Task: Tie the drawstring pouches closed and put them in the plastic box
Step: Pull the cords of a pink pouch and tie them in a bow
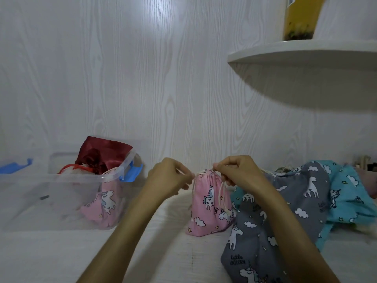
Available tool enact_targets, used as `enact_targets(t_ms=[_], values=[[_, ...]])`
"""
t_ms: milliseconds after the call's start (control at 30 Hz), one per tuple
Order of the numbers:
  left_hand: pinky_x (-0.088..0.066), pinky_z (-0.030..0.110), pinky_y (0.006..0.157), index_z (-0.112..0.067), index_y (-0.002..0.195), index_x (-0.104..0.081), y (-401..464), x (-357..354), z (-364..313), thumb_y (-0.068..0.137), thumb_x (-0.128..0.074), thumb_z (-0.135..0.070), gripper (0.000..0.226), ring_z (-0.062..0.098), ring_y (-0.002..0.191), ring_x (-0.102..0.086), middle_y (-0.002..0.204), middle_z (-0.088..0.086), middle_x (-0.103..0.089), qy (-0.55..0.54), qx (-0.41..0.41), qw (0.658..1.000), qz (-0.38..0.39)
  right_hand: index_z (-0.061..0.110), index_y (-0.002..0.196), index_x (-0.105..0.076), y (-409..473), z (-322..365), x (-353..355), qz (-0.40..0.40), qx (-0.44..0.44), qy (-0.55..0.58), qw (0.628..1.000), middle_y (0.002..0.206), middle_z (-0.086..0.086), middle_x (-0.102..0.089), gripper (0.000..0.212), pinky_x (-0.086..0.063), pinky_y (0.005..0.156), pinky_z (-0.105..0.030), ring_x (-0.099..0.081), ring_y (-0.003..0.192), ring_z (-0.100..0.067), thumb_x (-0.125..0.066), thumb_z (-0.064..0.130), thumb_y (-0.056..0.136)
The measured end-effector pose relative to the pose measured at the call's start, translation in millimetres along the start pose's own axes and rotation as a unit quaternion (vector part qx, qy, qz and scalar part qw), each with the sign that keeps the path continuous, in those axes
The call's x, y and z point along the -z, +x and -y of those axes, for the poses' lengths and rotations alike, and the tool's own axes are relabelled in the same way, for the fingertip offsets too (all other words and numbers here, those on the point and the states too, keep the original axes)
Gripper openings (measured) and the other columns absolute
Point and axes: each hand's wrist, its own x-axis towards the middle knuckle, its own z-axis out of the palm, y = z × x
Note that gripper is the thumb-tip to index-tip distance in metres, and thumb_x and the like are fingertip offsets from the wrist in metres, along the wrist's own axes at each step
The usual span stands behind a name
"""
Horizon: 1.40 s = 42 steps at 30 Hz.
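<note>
Pouches lie across white tabletop. Far left: clear plastic box with blue latches holds dark red satin pouch and pink unicorn-print pouch. Centre: small pink unicorn-print drawstring pouch stands upright, neck gathered. Left hand pinches cream cord at neck's left side; right hand pinches cord at its right. Right: grey unicorn-print pouch just beside it, teal unicorn-print pouch further right.
</note>
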Motion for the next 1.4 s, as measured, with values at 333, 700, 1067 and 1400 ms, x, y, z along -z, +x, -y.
enact_targets(t_ms=[333, 700, 1067, 1400], values=[[-0.048, 0.033, 0.078, -0.015, 0.103, -0.067, -0.3, -14.1, 0.5, 0.096, -0.037, -0.017, 0.031, 0.021, 0.086, -0.062, 0.104, 0.010, -0.069, 0.023, -0.014, 0.995, 0.091, 0.017, 0.076, -0.071, -0.9, 1.4, -3.3, 0.042, 0.012, -0.016, 0.999, 0.053, 0.006, -0.061, 0.015, -0.041, 0.060, -0.021, -0.053, 0.044, 0.000, -0.067, 0.029, 0.084], [-0.055, 0.017, 0.067, -0.015, 0.091, -0.071, -2.3, 0.8, 2.4, 0.091, -0.059, -0.031, 0.020, 0.002, 0.074, -0.069, 0.084, -0.002, -0.074, -0.134, 0.039, 0.988, 0.061, 0.016, 0.078, -0.070, -1.2, 1.9, -7.1, 0.041, 0.018, -0.004, 0.999, 0.049, 0.009, -0.060, 0.013, -0.042, 0.055, -0.015, -0.054, 0.043, 0.003, -0.067, 0.027, 0.085], [-0.036, 0.017, 0.055, -0.018, 0.096, -0.070, -1.5, 0.8, 0.0, 0.094, -0.051, -0.024, 0.020, 0.015, 0.079, -0.048, 0.089, 0.007, -0.056, -0.007, 0.052, 0.988, 0.143, 0.016, 0.075, -0.066, -2.5, 1.6, -11.2, 0.082, -0.003, -0.016, 0.997, 0.054, 0.007, -0.062, 0.016, -0.042, 0.051, -0.014, -0.055, 0.046, -0.002, -0.065, 0.028, 0.087], [-0.035, 0.015, 0.054, -0.023, 0.103, -0.072, -4.0, -3.1, 4.3, 0.091, -0.058, -0.035, 0.022, -0.001, 0.074, -0.060, 0.104, -0.012, -0.071, -0.253, 0.082, 0.963, 0.037, 0.006, 0.086, -0.068, -6.8, 4.5, -15.6, 0.172, 0.010, -0.003, 0.985, 0.063, -0.001, -0.064, 0.016, -0.045, 0.050, -0.012, -0.059, 0.051, -0.005, -0.061, 0.020, 0.090]])
